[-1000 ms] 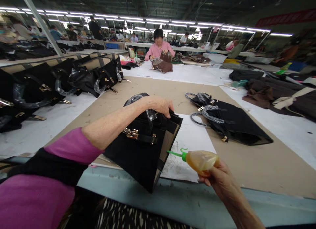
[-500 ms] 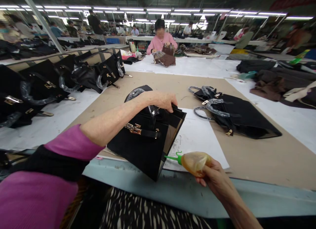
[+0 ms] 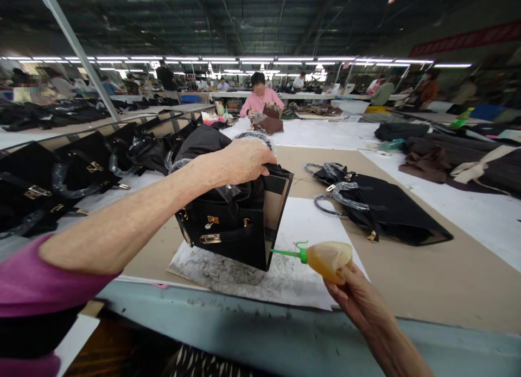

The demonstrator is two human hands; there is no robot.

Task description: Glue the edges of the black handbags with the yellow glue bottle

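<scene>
A black handbag [image 3: 232, 247] with gold hardware and plastic-wrapped handles stands tilted in front of me, its beige inner edge facing right. My left hand [image 3: 254, 160] is closed on the top of this bag, fingertips partly hidden. In my right hand [image 3: 354, 290] is a squeeze bottle [image 3: 328, 257] of amber liquid. Its thin green nozzle points left, and the tip is at the lower part of the bag's open side edge; whether it touches I cannot tell. Beneath the bag lies a stained white sheet [image 3: 313, 285].
Another black bag [image 3: 399, 209] lies flat on the brown board to the right. A row of black bags [image 3: 81, 160] stands at the left. Dark folded fabric [image 3: 468, 154] is stacked at the far right. Across the table a person in pink [image 3: 260, 101] handles a brown bag [image 3: 268, 121].
The handbag has been moved back from the table edge and turned more upright, with my left hand on it. My view has tilted upward. The bottle remains by the bag's edge.
</scene>
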